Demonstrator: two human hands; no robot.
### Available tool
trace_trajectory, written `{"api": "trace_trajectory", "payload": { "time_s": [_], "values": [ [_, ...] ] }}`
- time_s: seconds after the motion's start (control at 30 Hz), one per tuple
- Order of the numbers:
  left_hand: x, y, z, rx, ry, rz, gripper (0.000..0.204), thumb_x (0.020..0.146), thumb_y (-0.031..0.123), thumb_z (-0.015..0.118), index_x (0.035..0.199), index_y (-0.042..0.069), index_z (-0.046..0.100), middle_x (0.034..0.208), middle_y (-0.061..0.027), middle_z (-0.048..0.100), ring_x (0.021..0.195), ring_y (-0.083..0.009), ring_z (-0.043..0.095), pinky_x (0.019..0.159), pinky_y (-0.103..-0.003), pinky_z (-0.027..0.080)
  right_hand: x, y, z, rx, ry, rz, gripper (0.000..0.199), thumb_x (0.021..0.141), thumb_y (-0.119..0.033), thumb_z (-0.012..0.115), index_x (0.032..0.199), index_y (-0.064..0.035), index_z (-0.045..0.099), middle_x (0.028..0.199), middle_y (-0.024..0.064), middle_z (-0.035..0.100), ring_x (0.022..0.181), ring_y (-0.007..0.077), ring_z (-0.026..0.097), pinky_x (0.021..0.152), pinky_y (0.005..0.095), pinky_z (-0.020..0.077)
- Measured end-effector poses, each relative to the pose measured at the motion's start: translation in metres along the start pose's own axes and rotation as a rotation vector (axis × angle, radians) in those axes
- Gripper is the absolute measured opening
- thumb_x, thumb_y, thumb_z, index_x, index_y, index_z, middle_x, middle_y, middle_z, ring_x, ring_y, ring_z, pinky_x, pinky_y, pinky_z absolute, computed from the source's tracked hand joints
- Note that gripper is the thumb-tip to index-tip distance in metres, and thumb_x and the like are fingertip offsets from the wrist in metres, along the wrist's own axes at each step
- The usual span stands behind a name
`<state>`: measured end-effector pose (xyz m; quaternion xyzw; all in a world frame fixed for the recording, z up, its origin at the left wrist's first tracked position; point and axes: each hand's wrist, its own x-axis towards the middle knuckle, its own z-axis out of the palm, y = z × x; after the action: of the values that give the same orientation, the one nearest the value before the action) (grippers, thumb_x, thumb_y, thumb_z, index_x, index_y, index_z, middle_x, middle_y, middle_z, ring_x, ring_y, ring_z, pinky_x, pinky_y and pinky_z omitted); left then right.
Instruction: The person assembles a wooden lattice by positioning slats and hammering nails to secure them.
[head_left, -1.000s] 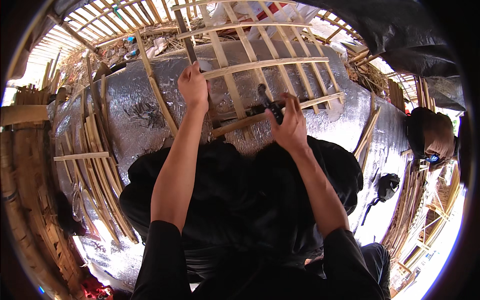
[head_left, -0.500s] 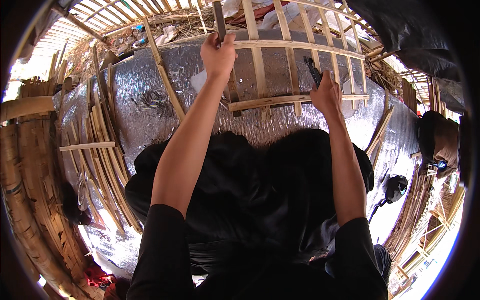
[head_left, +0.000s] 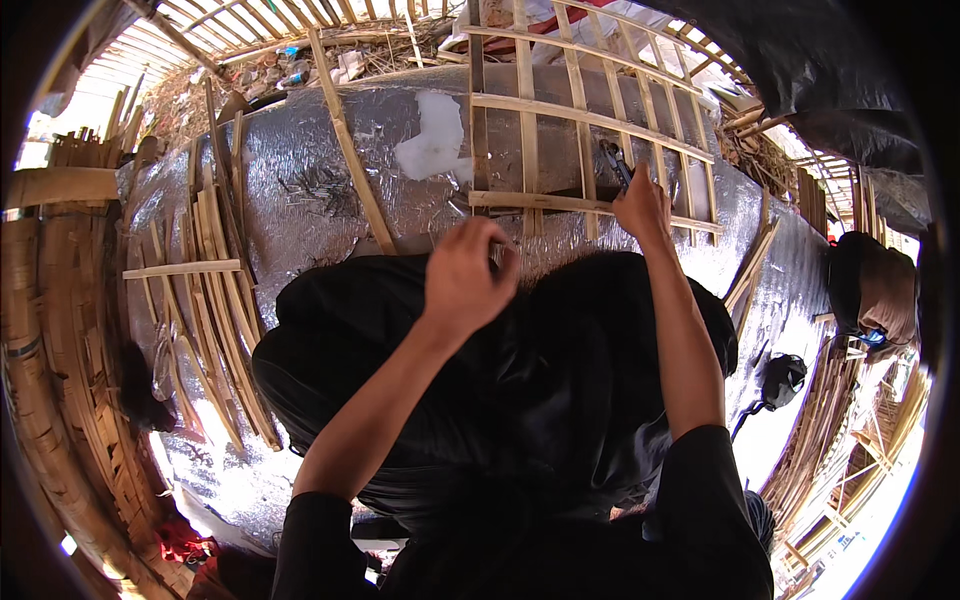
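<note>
Underneath, foil sheeting (head_left: 275, 230) bears a bamboo lattice (head_left: 600, 121).
Left hand (head_left: 465, 280) loosely half-curled, right hand (head_left: 643, 205) gripping possibly a hammer (head_left: 622, 172); slatted wall (head_left: 178, 38) beyond.

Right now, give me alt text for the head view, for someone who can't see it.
A person's right-hand grip holds a dark tool at a lattice of wooden slats; the left-hand grip, partly curled, is off the lattice, near the black-clothed knees. A silvery sheet lies beneath, with loose slats at left.
</note>
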<state>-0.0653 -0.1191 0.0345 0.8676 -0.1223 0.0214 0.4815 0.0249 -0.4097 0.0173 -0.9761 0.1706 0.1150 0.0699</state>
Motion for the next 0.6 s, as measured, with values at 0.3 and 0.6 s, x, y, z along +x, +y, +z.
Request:
{"api": "trace_trajectory", "payload": {
  "time_s": [0.3,0.6],
  "values": [
    [0.037,0.019,0.128,0.561,0.072,0.201,0.065,0.092,0.037,0.061,0.142,-0.002,0.048,0.132,-0.0228,0.055,0.127,-0.0415,0.051,0.112,-0.051,0.036,-0.016,-0.004,0.003,0.102,0.076,-0.031,0.065,0.089,-0.016,0.066,0.145,0.0017,0.039,0.113,0.0325,0.067,0.112,0.0495,0.063,0.099,0.0554,0.0481],
    [0.030,0.008,0.136,0.522,0.132,0.273,0.059,0.091,0.033,0.059,0.140,0.000,0.050,0.122,-0.0241,0.056,0.120,-0.0466,0.052,0.112,-0.054,0.036,-0.095,-0.052,-0.037,0.460,0.082,-0.207,0.034,0.097,-0.025,0.065,0.117,0.0009,0.057,0.105,0.0306,0.066,0.104,0.0493,0.063,0.089,0.0558,0.0478]
  ]
}}
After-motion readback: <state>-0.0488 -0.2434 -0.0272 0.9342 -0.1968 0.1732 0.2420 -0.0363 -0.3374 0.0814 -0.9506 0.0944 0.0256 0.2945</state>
